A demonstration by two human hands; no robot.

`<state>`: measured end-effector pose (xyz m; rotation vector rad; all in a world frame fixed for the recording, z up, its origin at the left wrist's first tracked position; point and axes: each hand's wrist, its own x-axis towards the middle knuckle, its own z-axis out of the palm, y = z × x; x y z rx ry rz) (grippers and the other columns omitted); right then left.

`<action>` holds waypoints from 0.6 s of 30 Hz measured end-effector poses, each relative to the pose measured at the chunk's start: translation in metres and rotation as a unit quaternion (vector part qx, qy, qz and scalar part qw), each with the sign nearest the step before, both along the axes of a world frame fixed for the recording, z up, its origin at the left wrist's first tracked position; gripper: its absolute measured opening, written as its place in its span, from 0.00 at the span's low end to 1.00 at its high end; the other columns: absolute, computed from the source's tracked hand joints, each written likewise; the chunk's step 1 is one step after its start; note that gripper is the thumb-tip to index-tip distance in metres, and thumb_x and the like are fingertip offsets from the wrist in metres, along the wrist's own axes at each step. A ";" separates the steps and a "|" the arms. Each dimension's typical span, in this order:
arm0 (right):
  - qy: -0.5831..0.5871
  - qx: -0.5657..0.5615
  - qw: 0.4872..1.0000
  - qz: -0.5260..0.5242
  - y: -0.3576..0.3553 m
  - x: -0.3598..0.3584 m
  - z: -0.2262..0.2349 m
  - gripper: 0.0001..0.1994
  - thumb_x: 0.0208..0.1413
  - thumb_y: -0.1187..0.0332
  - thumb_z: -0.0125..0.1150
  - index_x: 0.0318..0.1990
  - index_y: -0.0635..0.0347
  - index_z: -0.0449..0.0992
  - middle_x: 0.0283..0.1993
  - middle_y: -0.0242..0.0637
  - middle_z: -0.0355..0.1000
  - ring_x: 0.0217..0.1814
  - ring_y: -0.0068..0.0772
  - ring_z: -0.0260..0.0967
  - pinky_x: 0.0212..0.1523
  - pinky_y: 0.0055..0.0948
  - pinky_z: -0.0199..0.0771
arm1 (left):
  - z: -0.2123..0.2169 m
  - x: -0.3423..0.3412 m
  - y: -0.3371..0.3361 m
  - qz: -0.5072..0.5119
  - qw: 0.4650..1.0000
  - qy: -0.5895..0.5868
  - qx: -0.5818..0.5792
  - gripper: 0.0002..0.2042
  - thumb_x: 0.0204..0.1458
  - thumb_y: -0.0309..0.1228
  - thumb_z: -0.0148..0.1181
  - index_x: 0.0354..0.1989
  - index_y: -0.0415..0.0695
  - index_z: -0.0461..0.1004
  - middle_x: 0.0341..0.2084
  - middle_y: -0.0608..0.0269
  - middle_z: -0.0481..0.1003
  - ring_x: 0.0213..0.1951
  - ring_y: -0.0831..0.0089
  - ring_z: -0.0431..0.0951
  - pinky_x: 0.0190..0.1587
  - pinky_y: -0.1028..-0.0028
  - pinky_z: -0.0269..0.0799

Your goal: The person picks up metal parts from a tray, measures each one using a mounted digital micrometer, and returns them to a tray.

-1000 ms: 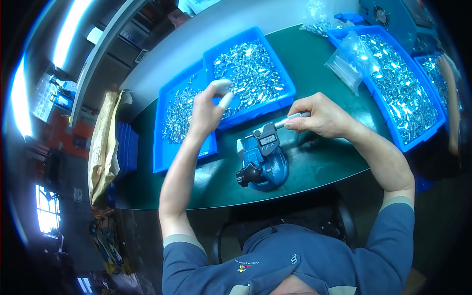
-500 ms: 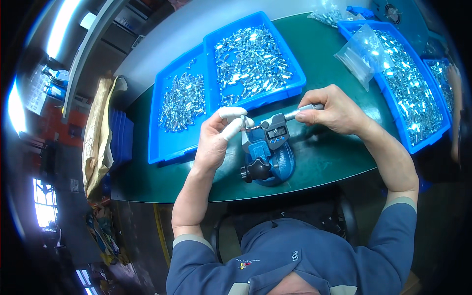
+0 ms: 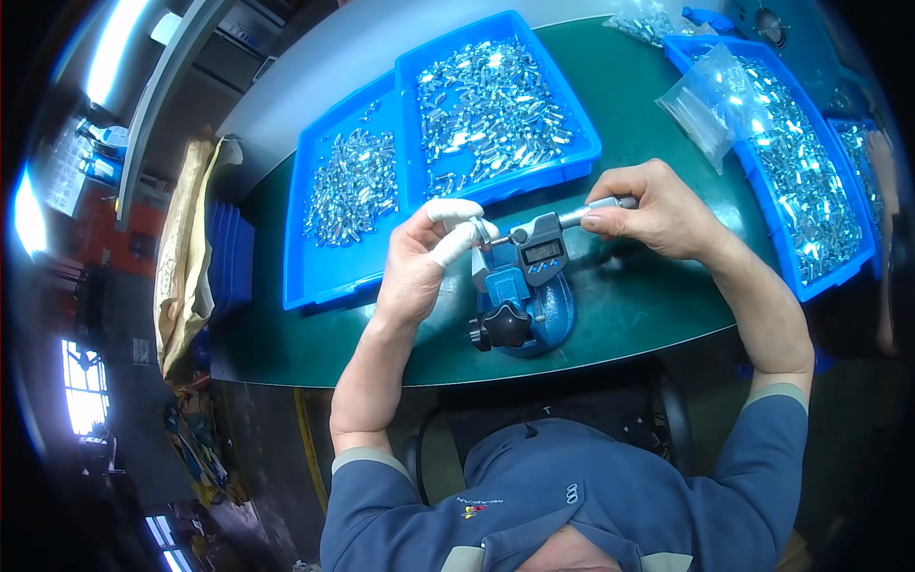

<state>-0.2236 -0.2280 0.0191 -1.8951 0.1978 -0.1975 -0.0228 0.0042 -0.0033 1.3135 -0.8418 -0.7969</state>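
Note:
A digital micrometer (image 3: 544,252) with a small display is clamped in a blue stand (image 3: 551,324) near the table's front edge. A black star knob (image 3: 507,327) sits on the stand's front. My left hand (image 3: 416,262), with white covers on its thumb and finger, is pinched on a small silvery metal part (image 3: 486,230) at the micrometer's jaws. The fingertips partly hide that part. From the right, my right hand (image 3: 660,212) is closed with thumb and finger around the micrometer's thimble (image 3: 600,208).
Behind the micrometer, two blue trays (image 3: 593,157) hold many small shiny metal parts. Another full blue tray (image 3: 762,195) stands at the right, with a clear plastic bag (image 3: 703,107) over its edge. Brown paper sacking (image 3: 186,267) and stacked blue bins (image 3: 232,253) are at the left.
The whole view has shifted slightly. My left fingertips have moved a little closer together over the metal part, which shows less clearly. My right hand remains on the thimble.

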 end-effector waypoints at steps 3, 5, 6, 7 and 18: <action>-0.002 -0.005 1.000 0.001 0.000 0.000 0.000 0.12 0.57 0.63 0.67 0.36 0.67 0.81 0.26 0.34 0.76 0.29 0.20 0.72 0.31 0.21 0.69 | 0.000 0.002 0.001 -0.007 1.000 -0.007 0.005 0.10 0.58 0.24 0.62 0.48 0.40 0.76 0.38 0.56 0.81 0.41 0.72 0.81 0.46 0.71 0.76; 0.002 -0.009 1.000 0.001 0.000 0.000 0.001 0.12 0.58 0.63 0.66 0.36 0.67 0.81 0.26 0.34 0.76 0.29 0.20 0.71 0.31 0.22 0.69 | -0.001 0.003 0.000 -0.008 1.000 -0.008 0.008 0.10 0.58 0.22 0.61 0.48 0.40 0.77 0.38 0.57 0.81 0.41 0.74 0.81 0.46 0.72 0.76; 0.006 -0.013 1.000 0.001 0.000 0.000 0.001 0.13 0.58 0.63 0.66 0.36 0.67 0.81 0.26 0.34 0.76 0.29 0.20 0.71 0.31 0.22 0.68 | -0.001 0.003 0.000 -0.012 1.000 -0.011 0.006 0.10 0.58 0.22 0.61 0.48 0.41 0.77 0.38 0.58 0.81 0.41 0.74 0.81 0.45 0.72 0.76; 0.005 -0.013 1.000 0.000 0.000 0.000 0.000 0.13 0.58 0.63 0.66 0.36 0.67 0.81 0.26 0.34 0.76 0.29 0.20 0.71 0.31 0.22 0.68 | -0.001 0.003 0.000 -0.016 1.000 -0.014 0.003 0.10 0.58 0.22 0.61 0.48 0.41 0.77 0.38 0.58 0.81 0.40 0.74 0.81 0.45 0.72 0.76; 0.011 0.020 1.000 -0.010 0.001 0.001 -0.001 0.14 0.59 0.61 0.65 0.34 0.66 0.81 0.24 0.32 0.74 0.28 0.20 0.70 0.31 0.23 0.67 | -0.001 -0.001 -0.001 -0.014 1.000 -0.004 0.002 0.10 0.59 0.23 0.61 0.49 0.42 0.76 0.38 0.58 0.81 0.39 0.73 0.80 0.43 0.71 0.77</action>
